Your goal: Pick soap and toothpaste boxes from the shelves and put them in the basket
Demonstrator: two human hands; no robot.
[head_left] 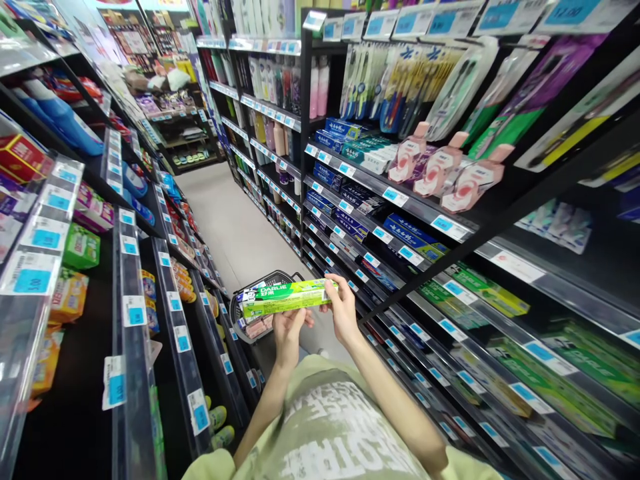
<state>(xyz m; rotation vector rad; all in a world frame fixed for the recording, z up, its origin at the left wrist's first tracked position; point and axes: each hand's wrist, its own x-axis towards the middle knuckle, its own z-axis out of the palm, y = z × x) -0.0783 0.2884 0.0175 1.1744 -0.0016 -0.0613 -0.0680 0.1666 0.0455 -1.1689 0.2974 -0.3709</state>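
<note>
Tall toothpaste shelves (423,212) stand at three o'clock. A black shopping basket (233,310) is near the middle, toward seven o'clock. The green Darlie toothpaste box (290,299) is just above it. The right hand (341,307) pinches the box's three o'clock end. The left hand (287,333) is at its six o'clock edge; I can't tell if it grips. If the right hand slips, the box could tip and drop.

Bright light on the floor (250,220).
Rails (423,212) shine — shelves (75,420) look dark and stretched at the edges, green boxes (595,357) blurred.
</note>
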